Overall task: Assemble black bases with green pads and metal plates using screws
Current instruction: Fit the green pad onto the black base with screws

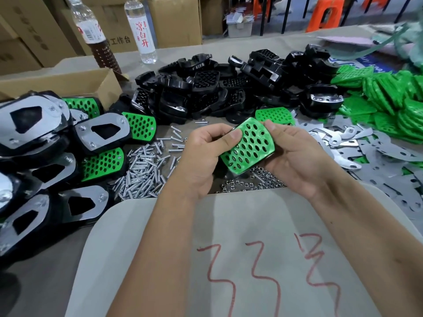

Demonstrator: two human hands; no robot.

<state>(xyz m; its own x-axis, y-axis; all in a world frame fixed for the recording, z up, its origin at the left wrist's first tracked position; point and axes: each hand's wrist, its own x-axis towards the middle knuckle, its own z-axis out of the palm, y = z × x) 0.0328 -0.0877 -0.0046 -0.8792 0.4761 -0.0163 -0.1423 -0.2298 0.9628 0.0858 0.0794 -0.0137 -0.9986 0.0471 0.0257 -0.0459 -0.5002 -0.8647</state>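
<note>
Green pad held in both hands above the nuts, being seated on a black base.

The green pad (248, 148) sits between my two hands, tilted, long axis running from lower left to upper right, perforated face toward the camera. A dark edge shows under it, likely the black base (268, 156), mostly hidden. Left hand (202, 156) grips the near-left edge, thumb on the upper corner; right hand (295, 154) pinches the far-right end, thumb on top. Both hands clamped on the piece, equally near. Screws (144, 170) lie to the left, nearer the left hand; nuts (251, 183) are directly below; metal plates (357, 147) are to the right. Finished assemblies (57, 152) are stacked far left, spare bases (229, 88) behind. Next, I judge, a plate from the right.
</note>
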